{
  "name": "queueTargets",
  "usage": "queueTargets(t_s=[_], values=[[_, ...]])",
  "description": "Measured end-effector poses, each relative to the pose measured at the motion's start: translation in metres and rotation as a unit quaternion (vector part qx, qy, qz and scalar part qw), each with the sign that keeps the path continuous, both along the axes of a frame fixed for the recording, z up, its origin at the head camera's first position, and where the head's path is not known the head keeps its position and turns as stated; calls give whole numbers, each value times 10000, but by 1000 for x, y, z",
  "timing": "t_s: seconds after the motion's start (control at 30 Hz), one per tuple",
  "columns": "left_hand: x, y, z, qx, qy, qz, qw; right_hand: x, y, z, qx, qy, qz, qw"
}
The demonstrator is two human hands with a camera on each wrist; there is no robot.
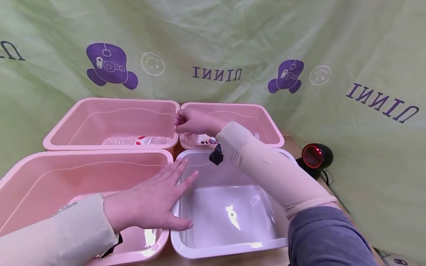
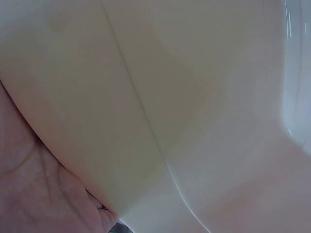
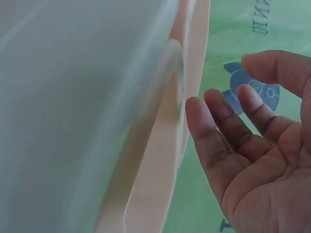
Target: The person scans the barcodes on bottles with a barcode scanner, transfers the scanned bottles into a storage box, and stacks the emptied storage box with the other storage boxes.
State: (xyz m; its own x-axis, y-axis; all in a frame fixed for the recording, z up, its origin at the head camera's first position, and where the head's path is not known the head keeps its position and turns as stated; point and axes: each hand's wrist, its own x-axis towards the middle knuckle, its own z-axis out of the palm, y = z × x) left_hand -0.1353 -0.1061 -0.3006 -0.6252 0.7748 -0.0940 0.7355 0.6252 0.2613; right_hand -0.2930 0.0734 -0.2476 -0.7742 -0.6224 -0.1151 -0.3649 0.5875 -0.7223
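Note:
My left hand (image 1: 153,201), fingers spread, lies across the adjoining rims of the front pink basin (image 1: 110,170) and the white basin (image 1: 229,229). Its palm shows beside the basin wall in the left wrist view. My right hand (image 1: 194,122) is over the left end of the back right pink basin (image 1: 239,118), close to the rim of the back left pink basin (image 1: 116,122). Its fingers are loosely bent with nothing between them, as the right wrist view shows. Below it, a bottle with a colourful label (image 1: 208,139) is partly hidden by my arm.
A clear plastic bottle with a red and white label (image 1: 143,140) lies in the back left basin. To the right of the basins stands a black device with a glowing red ring (image 1: 313,156). A green printed curtain (image 1: 213,44) hangs behind everything.

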Motion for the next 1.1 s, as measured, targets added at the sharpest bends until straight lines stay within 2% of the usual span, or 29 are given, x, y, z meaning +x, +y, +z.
queueTargets(t_s=[0.1, 0.23, 0.43, 0.57, 0.67, 0.8, 0.93, 1.03, 1.1], values=[[0, -1, 0, 53, 29, -25, 10000, 13, 13, 3, -58, 21, 300, 9995], [0, 0, 0, 95, 46, -59, 9999, 32, 36, 8, -8, -40, 372, 9993], [-1, 1, 1, 159, 90, -90, 9998, 54, 71, 15, 315, 401, 74, 9987], [-1, 0, 2, 132, 79, -88, 9998, 66, 94, 19, 441, 408, -231, 9979], [-3, 0, 4, 76, -5, -86, 9999, 73, 113, 20, 424, 172, -516, 9976], [-7, 2, 9, 206, -304, -46, 9993, 83, 144, 18, 338, -59, -824, 9960], [-10, 4, 15, 528, -739, 127, 9958, 94, 175, 17, 425, -293, -1267, 9906], [-13, 3, 21, 882, -1209, 240, 9884, 103, 194, 19, 517, -361, -1548, 9859], [-15, 1, 27, 1261, -1717, 328, 9765, 109, 204, 20, 511, -369, -1646, 9843]])
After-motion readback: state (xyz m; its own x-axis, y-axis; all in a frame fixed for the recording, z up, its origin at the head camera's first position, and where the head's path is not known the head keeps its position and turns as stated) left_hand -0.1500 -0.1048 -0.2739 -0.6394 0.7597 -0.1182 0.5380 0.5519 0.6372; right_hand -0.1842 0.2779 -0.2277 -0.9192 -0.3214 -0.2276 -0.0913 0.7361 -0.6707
